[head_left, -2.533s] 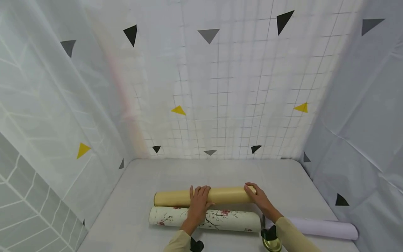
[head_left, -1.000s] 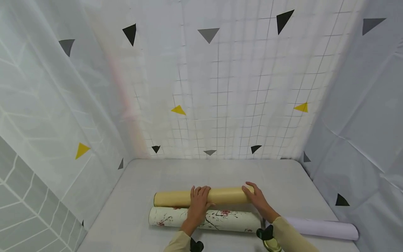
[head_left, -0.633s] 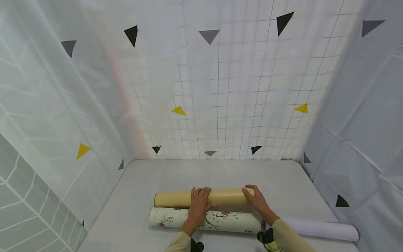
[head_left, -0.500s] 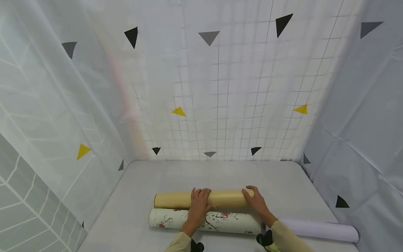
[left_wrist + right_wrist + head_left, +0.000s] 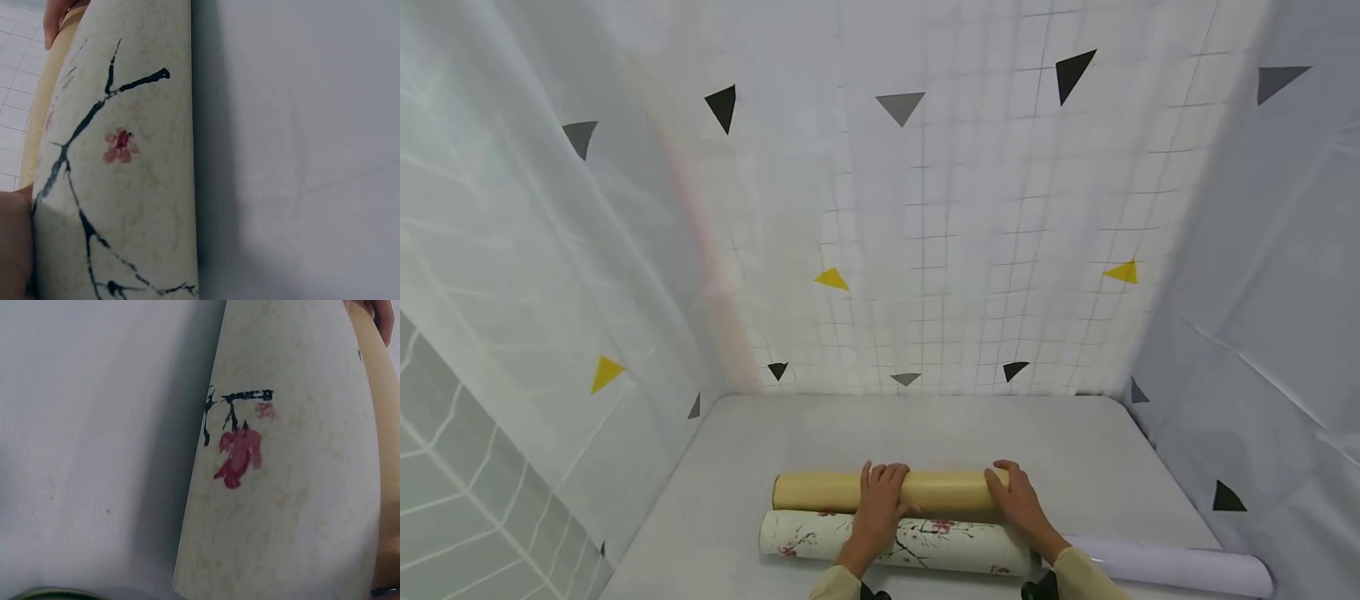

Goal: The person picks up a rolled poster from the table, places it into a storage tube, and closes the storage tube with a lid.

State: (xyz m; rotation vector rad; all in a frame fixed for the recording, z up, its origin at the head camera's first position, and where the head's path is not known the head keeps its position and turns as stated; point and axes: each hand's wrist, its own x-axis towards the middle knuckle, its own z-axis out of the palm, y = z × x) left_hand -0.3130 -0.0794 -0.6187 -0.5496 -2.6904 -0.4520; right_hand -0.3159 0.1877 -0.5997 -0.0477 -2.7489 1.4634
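A plain yellow wallpaper roll (image 5: 951, 492) lies crosswise on the table, right behind a pale wallpaper roll with a branch-and-blossom print (image 5: 943, 546). My left hand (image 5: 880, 504) reaches over the printed roll and holds the yellow one near its middle, fingers over the top and thumb on the near side. At the yellow roll's right end, my right hand (image 5: 1018, 500) grips it between thumb and fingers, hiding that end. The printed roll fills much of both wrist views, with its blossom (image 5: 120, 145) close below the left wrist.
A lavender roll (image 5: 1180, 567) lies to the right, beyond my right forearm. A dark curved rim (image 5: 53, 592) shows at the bottom of the right wrist view. White table surface (image 5: 820, 433) stretches behind the rolls to a sheeted wall (image 5: 970, 250) with triangle markers.
My right hand has shifted slightly left on the yellow roll's end. The whole head view has tilted up, so everything sits lower and the gold ring by my right wrist is out of it.
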